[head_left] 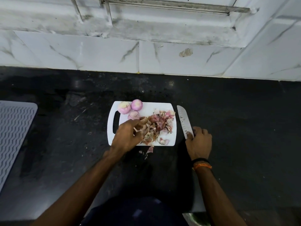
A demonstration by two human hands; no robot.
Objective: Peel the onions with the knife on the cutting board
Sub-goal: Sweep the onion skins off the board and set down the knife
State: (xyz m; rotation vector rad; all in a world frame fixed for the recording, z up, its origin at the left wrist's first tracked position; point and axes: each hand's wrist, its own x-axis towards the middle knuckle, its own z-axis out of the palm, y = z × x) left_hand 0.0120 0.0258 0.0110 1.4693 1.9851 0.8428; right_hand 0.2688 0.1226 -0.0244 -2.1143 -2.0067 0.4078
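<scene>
nearest the camera are the person's two forearms, reaching up from the bottom edge toward the cutting board [164, 107] on the dark counter [236, 111].

going left to right: at the far left edge lies a grey ribbed mat [14, 132], well apart from the work. on the board's left end, beside its handle slot, sit three peeled onions [133, 108], grouped close together at the back corner; that placing looks like a way of keeping finished ones away from the waste. the left hand [128, 136] comes next, fingers curled into the heap of peels [158, 126] that covers the middle and right of the board; it seems to be gathering or gripping a clump of skins, probably to clear them. a few scraps [149, 150] have spilled off the near edge onto the counter.

to the right, just off the board, the knife [184, 122] lies with its blade pointing away from the person. the right hand [197, 142] is closed around its handle end, with the thumb on the base of the blade. held flat and off to the side like this, the blade stays out of the way while the other hand works. a black and orange band [201, 163] circles the right wrist.

with all visible onions bare, the peeling looks essentially done.
</scene>
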